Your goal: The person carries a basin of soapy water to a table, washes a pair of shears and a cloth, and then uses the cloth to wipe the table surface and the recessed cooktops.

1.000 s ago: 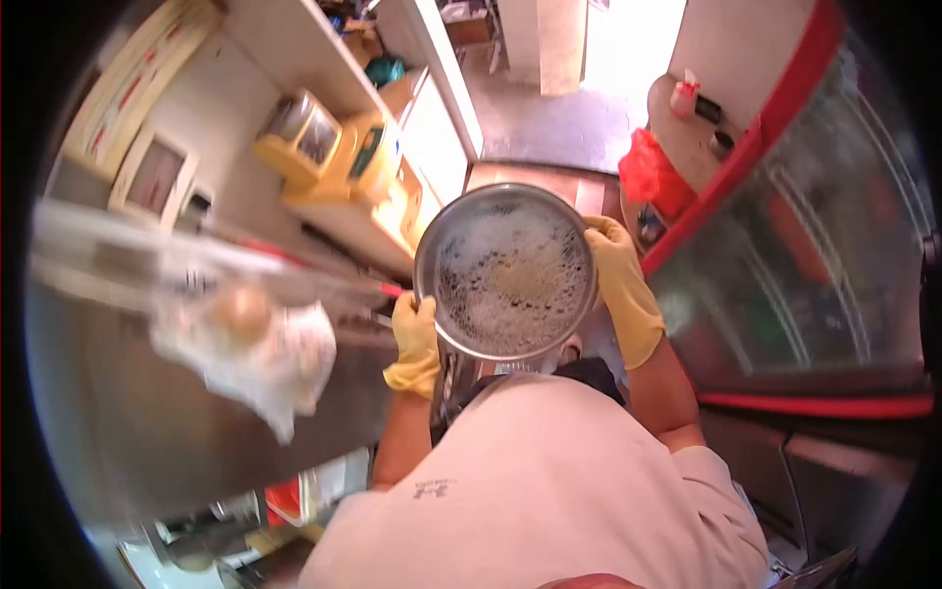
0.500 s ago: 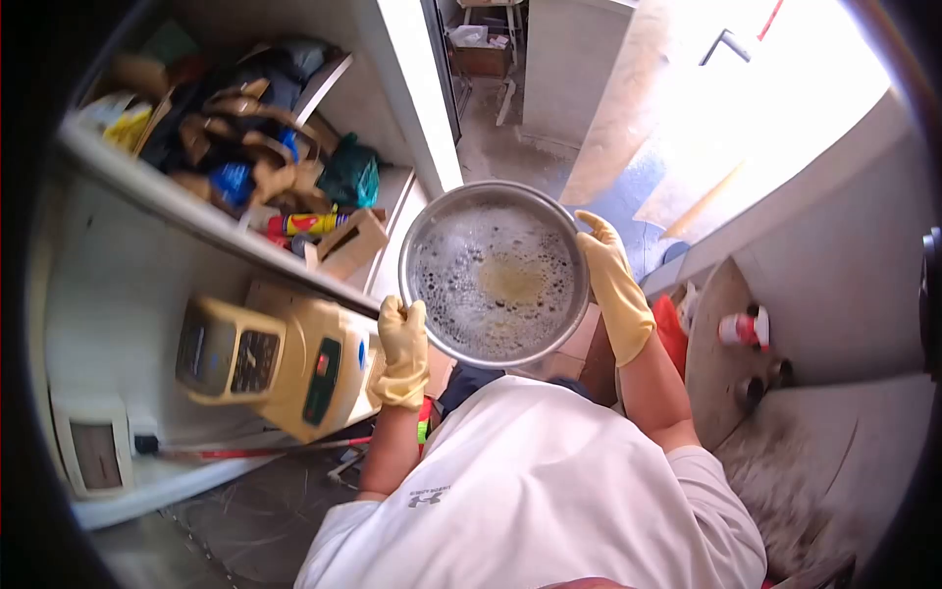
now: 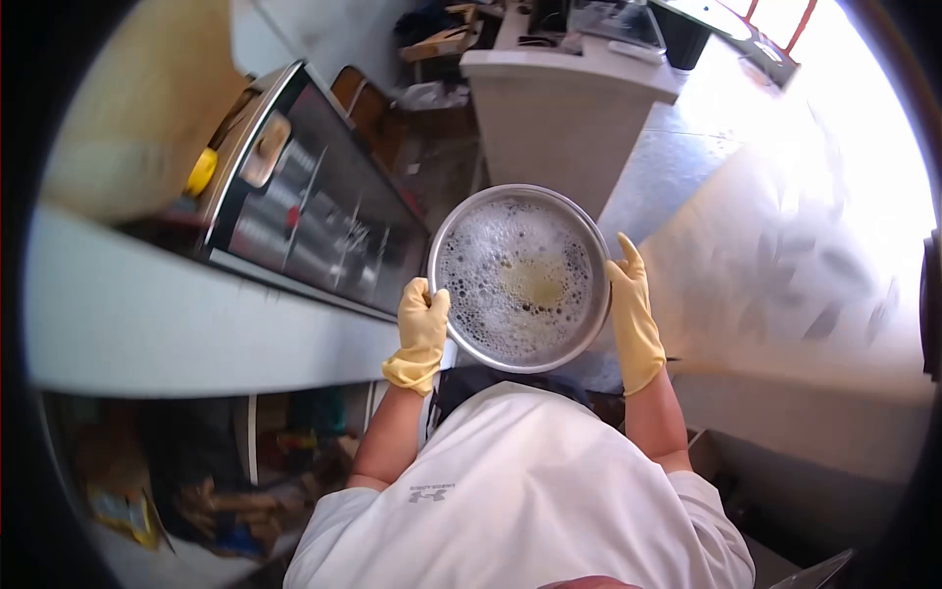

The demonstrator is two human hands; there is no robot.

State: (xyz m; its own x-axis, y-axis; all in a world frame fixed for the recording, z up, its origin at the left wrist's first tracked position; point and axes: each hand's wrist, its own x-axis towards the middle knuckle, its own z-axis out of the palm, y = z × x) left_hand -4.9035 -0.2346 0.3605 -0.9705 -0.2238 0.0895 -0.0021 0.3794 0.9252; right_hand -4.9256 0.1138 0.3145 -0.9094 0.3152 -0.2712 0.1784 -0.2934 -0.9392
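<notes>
A round metal basin (image 3: 520, 368) of foamy, slightly yellow water (image 3: 530, 280) is held in front of my body. My left hand (image 3: 422, 329), in a pale yellow rubber glove, grips its left rim with the fingers curled and the thumb on top. My right hand (image 3: 636, 319), in a matching glove, holds the right rim, with the thumb near the edge and one finger stretched up. The other right fingers are partly hidden by the basin. The foam has many dark bubbles, and the basin looks about level.
On the left stands a dark glass-fronted cabinet (image 3: 329, 211) on a white counter (image 3: 177, 314), with a shelf of bags (image 3: 226, 501) below. Ahead is a pale desk (image 3: 559, 118) with items on top. A shiny pale surface (image 3: 775, 265) spans the right.
The view has moved forward past the shelf and yellow machine; the glass cabinet and desk now show nearer. Both hands still hold the basin, which sits slightly further right in view.
</notes>
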